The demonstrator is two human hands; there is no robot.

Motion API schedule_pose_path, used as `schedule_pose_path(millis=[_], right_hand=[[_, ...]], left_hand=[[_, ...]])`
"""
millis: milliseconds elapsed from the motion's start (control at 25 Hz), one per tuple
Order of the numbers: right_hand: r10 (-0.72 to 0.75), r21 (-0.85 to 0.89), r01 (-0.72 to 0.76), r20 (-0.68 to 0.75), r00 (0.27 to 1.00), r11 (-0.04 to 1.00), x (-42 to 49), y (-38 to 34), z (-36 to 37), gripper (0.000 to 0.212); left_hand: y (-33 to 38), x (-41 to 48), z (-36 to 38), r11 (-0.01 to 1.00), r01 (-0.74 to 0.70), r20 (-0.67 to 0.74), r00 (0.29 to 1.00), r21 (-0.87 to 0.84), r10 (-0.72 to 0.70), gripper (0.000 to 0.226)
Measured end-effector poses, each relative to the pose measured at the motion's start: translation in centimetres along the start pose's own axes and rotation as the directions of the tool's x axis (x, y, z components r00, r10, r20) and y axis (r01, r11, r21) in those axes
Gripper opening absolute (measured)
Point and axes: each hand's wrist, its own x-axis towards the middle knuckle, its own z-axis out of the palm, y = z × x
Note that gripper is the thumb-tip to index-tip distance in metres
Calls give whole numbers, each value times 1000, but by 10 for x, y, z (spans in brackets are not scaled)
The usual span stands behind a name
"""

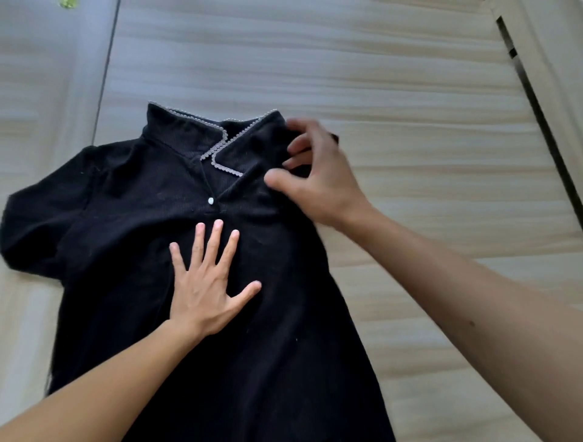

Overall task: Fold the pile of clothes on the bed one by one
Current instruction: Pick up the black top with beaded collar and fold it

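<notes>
One camera sits on the person's head. It looks down and forward at the bed (410,79), from close up. The black dress (142,221) fills the middle; the left arm (94,394) and right arm (473,315) reach in from below.

No text, label, brand, number or sign can be read anywhere in view. The black ribbed collared garment (142,227) with grey scalloped trim bears only a small white button (210,200). The blurred green patch (67,3) at the far left edge may carry print, but it is too smeared to tell.
</notes>
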Motion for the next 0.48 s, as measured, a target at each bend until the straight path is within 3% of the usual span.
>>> schedule_pose_path(millis=[80, 160, 240, 320, 400, 480], right_hand=[[-11, -84, 18, 83, 997, 996, -23, 14, 21, 65], [135, -237, -123, 34, 990, 964, -45, 46, 26, 72], [301, -358, -251, 91, 949, 899, -67, 67, 29, 81], [271, -455, -171, 165, 948, 874, -87, 80, 36, 84], [177, -528, -60, 174, 969, 847, -100, 86, 44, 72], [84, -558, -10, 106, 991, 830, -107, 90, 48, 43]], left_hand=[[2, 9, -14, 977, 107, -97, 987, -184, -126, 74], [8, 31, -31, 874, 205, -204, 925, -441, -320, 58], [18, 65, -47, 792, 191, -277, 868, -579, -412, 55], [29, 103, -57, 871, 140, -318, 894, -472, -316, 57], [40, 138, -62, 967, 105, -175, 973, -234, -149, 66], [49, 161, -60, 994, 69, 0, 998, -82, -69, 65]])
